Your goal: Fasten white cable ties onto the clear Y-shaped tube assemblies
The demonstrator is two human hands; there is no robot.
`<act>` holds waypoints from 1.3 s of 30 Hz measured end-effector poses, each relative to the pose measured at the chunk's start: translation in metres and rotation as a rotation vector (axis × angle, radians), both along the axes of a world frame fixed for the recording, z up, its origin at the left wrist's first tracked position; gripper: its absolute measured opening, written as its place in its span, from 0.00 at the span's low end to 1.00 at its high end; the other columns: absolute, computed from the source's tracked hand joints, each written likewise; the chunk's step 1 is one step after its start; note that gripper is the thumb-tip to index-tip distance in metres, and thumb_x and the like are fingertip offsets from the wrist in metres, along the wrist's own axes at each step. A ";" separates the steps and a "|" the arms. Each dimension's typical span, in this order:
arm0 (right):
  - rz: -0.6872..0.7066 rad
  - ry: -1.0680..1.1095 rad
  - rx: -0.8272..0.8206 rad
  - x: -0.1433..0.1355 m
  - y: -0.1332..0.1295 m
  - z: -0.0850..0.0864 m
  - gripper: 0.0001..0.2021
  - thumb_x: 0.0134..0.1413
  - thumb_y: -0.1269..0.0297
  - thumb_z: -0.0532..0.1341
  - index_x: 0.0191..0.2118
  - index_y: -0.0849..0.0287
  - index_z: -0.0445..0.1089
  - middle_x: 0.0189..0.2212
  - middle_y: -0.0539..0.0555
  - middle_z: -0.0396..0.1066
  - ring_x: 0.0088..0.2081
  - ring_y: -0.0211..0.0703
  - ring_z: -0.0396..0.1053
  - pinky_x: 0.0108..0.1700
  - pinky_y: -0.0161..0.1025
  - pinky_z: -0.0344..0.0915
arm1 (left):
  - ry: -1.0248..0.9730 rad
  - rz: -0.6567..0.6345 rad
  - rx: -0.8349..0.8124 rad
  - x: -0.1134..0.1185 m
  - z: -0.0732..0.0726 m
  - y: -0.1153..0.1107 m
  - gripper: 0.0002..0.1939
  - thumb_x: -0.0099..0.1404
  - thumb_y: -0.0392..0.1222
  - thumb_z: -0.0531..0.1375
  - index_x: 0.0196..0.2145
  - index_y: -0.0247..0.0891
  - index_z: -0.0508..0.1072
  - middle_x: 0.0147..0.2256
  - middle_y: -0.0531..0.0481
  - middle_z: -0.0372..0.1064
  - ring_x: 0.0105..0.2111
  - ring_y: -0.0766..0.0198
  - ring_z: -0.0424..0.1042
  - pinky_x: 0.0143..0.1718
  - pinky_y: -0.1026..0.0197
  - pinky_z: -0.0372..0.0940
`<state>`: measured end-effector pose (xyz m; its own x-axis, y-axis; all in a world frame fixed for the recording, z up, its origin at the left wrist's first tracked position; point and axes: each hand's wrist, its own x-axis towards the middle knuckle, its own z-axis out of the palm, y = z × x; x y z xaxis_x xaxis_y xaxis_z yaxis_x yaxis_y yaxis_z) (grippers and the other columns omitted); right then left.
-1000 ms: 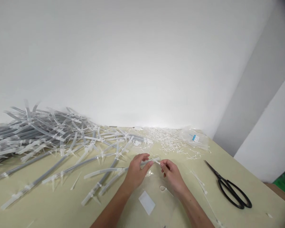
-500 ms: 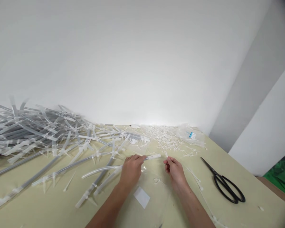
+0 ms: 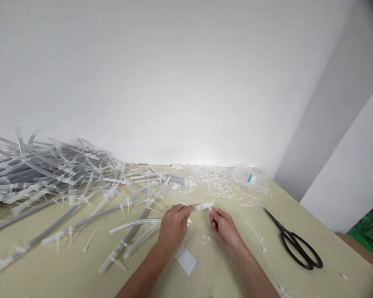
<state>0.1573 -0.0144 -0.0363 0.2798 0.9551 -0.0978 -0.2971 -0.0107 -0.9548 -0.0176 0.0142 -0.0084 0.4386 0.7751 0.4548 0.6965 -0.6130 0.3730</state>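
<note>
My left hand (image 3: pixel 173 225) is closed around a clear plastic tube assembly, whose whitish end (image 3: pixel 200 207) sticks out to the right past the fingers. A branch of clear tubing (image 3: pixel 133 222) shows on the other side of that hand. Pinched in the fingertips of my right hand (image 3: pixel 224 225) is a small white cable tie (image 3: pixel 210 208), right at the tube's end. It seems to loop round the end, though the detail is too small to be sure. Below, between the hands, a looped cable tie (image 3: pixel 204 238) lies near a white paper label (image 3: pixel 185 260).
A large heap of grey and clear tube assemblies (image 3: pixel 49 169) fills the left. Loose white cable ties (image 3: pixel 220 184) lie scattered at the back beside a clear plastic bag (image 3: pixel 257 184). Black-handled scissors (image 3: pixel 294 240) rest on the right of the table. A wall (image 3: pixel 186 82) rises behind.
My right hand has moved slightly left with the cable tie, bringing it from a gap away up to the tube's end. The left hand keeps its hold, nearly still.
</note>
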 end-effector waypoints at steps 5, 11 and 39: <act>0.141 -0.080 0.021 -0.010 -0.003 0.001 0.15 0.45 0.52 0.63 0.23 0.59 0.62 0.15 0.44 0.59 0.15 0.30 0.50 0.18 0.32 0.44 | 0.044 0.021 0.006 0.001 0.003 -0.006 0.18 0.66 0.34 0.49 0.52 0.43 0.65 0.42 0.49 0.69 0.43 0.59 0.67 0.43 0.58 0.62; 0.139 -0.193 0.092 -0.012 -0.004 -0.001 0.11 0.51 0.54 0.58 0.33 0.57 0.62 0.17 0.43 0.60 0.16 0.31 0.51 0.19 0.32 0.45 | 0.133 -0.014 0.031 0.003 0.007 -0.011 0.21 0.65 0.33 0.48 0.55 0.45 0.60 0.41 0.49 0.67 0.39 0.58 0.69 0.38 0.57 0.62; 0.235 -0.315 0.138 -0.019 -0.015 0.012 0.16 0.53 0.51 0.58 0.24 0.57 0.63 0.16 0.44 0.57 0.18 0.34 0.52 0.21 0.34 0.48 | 0.138 0.038 0.156 0.006 0.007 -0.015 0.18 0.69 0.35 0.48 0.53 0.48 0.64 0.38 0.50 0.69 0.38 0.60 0.68 0.39 0.56 0.58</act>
